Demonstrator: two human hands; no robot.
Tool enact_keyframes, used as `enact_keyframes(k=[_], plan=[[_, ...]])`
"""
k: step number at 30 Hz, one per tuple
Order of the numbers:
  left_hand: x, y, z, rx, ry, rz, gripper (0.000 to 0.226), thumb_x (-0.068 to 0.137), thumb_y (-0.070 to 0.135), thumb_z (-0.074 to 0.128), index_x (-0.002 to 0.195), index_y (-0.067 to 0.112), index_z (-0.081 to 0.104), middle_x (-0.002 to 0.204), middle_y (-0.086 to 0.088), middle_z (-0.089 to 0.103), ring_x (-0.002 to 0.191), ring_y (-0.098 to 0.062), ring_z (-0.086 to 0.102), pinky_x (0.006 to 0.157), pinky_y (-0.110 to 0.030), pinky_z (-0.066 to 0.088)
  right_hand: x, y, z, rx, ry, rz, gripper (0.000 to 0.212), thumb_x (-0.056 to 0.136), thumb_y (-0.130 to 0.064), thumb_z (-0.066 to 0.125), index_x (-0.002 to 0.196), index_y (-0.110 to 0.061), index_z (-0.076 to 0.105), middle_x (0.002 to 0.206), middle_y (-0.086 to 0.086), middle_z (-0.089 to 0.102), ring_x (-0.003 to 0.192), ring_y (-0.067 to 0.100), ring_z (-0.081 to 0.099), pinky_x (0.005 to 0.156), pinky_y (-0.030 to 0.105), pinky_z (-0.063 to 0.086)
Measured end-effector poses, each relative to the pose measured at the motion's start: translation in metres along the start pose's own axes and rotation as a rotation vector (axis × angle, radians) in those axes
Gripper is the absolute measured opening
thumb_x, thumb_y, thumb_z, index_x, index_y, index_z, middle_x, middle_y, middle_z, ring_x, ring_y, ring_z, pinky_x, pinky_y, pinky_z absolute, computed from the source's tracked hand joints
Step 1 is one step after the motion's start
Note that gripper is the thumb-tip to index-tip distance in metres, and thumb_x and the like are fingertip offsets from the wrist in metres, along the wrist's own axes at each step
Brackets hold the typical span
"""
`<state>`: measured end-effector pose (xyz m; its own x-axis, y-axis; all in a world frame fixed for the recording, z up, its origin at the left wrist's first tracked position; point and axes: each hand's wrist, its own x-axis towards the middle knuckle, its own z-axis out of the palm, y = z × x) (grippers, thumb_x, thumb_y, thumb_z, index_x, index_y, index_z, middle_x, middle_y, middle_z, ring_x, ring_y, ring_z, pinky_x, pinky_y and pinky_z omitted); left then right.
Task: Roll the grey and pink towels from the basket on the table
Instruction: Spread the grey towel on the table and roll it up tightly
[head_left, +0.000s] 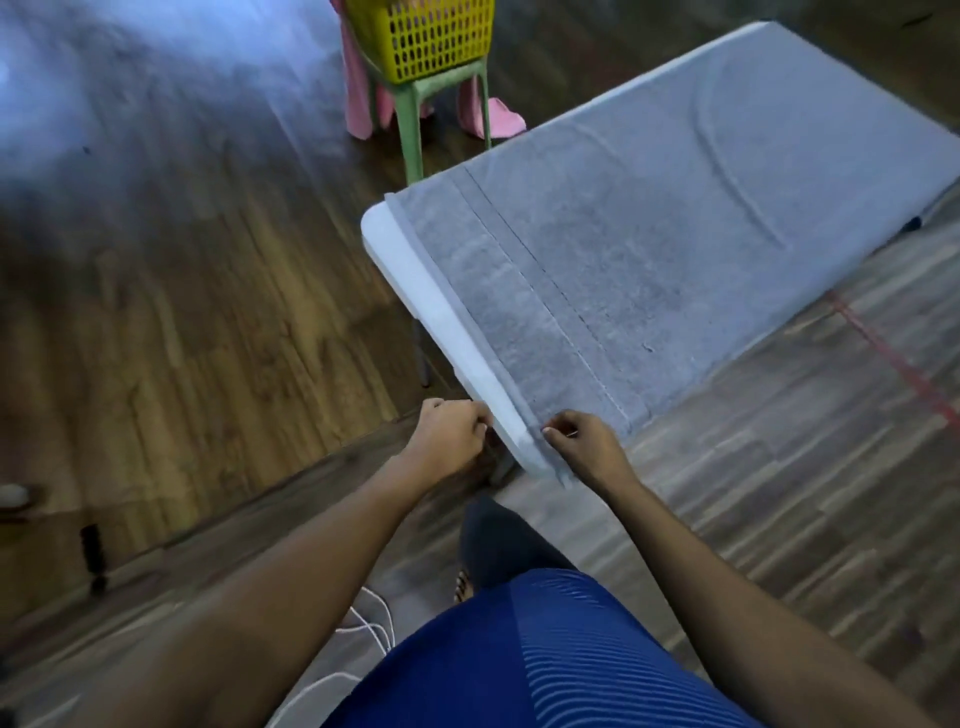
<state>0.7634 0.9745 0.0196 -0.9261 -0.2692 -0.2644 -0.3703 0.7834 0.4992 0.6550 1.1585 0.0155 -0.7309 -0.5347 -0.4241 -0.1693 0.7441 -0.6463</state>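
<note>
A grey towel (649, 223) lies spread flat along the white table (415, 270), covering nearly all of its top. My right hand (587, 447) pinches the towel's near corner at the table's near end. My left hand (452, 436) is at the table's near left edge with its fingers curled; what it holds is hidden. A pink towel (361, 88) hangs out of the yellow basket (436, 39) down to the floor, at the top of the view.
The basket sits on a green plastic stool (415, 130) just past the table's far left corner. Wooden floor surrounds the table. A white cable (363, 634) lies on the floor near my legs. Red tape (893, 358) marks the floor at right.
</note>
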Motion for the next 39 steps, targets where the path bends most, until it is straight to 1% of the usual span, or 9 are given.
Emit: enact_keyframes(k=[3,7,14,18,21,25,29,35,39], plan=[[0.015,-0.038,-0.043,-0.044,0.066,-0.037,0.02,0.091,0.015,0.051,0.096,0.023,0.068,0.099,0.006,0.069,0.091,-0.012,0.063,0.087,-0.034,0.049,0.037,-0.049,0.009,0.008,0.019,-0.052,0.016,0.091,-0.028,0.062,0.095,-0.015,0.072,0.087,-0.003,0.069,0.081,0.012,0.061,0.075,0.024,0.043],[0.059,-0.087,-0.115,-0.043,0.145,-0.059,0.019,0.092,0.012,0.053,0.097,0.02,0.07,0.097,0.007,0.064,0.084,-0.008,0.059,0.077,-0.027,0.048,0.102,-0.12,0.014,0.069,0.066,-0.124,0.018,0.092,-0.024,0.062,0.099,-0.011,0.073,0.091,0.0,0.069,0.083,0.012,0.06,0.077,0.024,0.043],[0.187,-0.173,-0.244,0.042,0.2,0.01,0.022,0.09,0.012,0.054,0.1,0.017,0.072,0.101,0.003,0.069,0.093,-0.014,0.062,0.083,-0.032,0.05,0.242,-0.233,0.017,0.163,0.151,-0.128,0.014,0.092,-0.026,0.061,0.092,-0.018,0.072,0.086,-0.004,0.07,0.083,0.012,0.063,0.073,0.025,0.044],[0.257,-0.206,-0.303,0.074,0.143,0.097,0.019,0.091,0.012,0.054,0.097,0.019,0.072,0.094,0.007,0.066,0.084,-0.006,0.057,0.074,-0.017,0.038,0.313,-0.281,0.017,0.257,0.245,-0.083,0.011,0.093,-0.026,0.06,0.09,-0.021,0.071,0.086,-0.005,0.07,0.082,0.01,0.064,0.075,0.025,0.047],[0.308,-0.226,-0.337,0.062,0.112,0.14,0.019,0.093,0.013,0.054,0.098,0.02,0.071,0.096,0.008,0.066,0.084,-0.004,0.058,0.073,-0.016,0.041,0.352,-0.31,0.011,0.304,0.277,-0.018,0.012,0.094,-0.025,0.059,0.091,-0.024,0.07,0.082,-0.008,0.067,0.082,0.011,0.063,0.074,0.025,0.047],[0.385,-0.241,-0.373,0.041,0.062,0.225,0.018,0.093,0.016,0.055,0.096,0.022,0.071,0.093,0.01,0.066,0.083,-0.003,0.059,0.078,-0.022,0.049,0.404,-0.341,-0.002,0.345,0.354,0.039,0.011,0.095,-0.026,0.058,0.096,-0.025,0.069,0.085,-0.009,0.068,0.083,0.007,0.063,0.075,0.027,0.053],[0.48,-0.253,-0.399,0.052,-0.009,0.303,0.017,0.092,0.017,0.055,0.096,0.022,0.071,0.097,0.008,0.068,0.088,-0.01,0.062,0.082,-0.03,0.052,0.468,-0.358,-0.017,0.396,0.432,0.128,0.011,0.095,-0.026,0.058,0.099,-0.025,0.068,0.088,-0.009,0.068,0.084,0.006,0.062,0.07,0.021,0.048],[0.62,-0.258,-0.426,0.114,-0.183,0.456,0.016,0.088,0.018,0.057,0.089,0.03,0.068,0.09,0.005,0.066,0.083,-0.018,0.064,0.081,-0.036,0.053,0.549,-0.38,-0.042,0.485,0.606,0.311,0.012,0.094,-0.025,0.06,0.099,-0.023,0.07,0.095,-0.006,0.069,0.09,0.009,0.063,0.082,0.029,0.051],[0.684,-0.229,-0.448,0.172,-0.291,0.635,0.017,0.087,0.018,0.056,0.091,0.029,0.069,0.091,0.003,0.068,0.088,-0.02,0.065,0.083,-0.038,0.052,0.57,-0.399,-0.059,0.559,0.751,0.433,0.009,0.093,-0.024,0.061,0.093,-0.023,0.07,0.087,-0.006,0.07,0.079,0.007,0.065,0.07,0.021,0.048]])
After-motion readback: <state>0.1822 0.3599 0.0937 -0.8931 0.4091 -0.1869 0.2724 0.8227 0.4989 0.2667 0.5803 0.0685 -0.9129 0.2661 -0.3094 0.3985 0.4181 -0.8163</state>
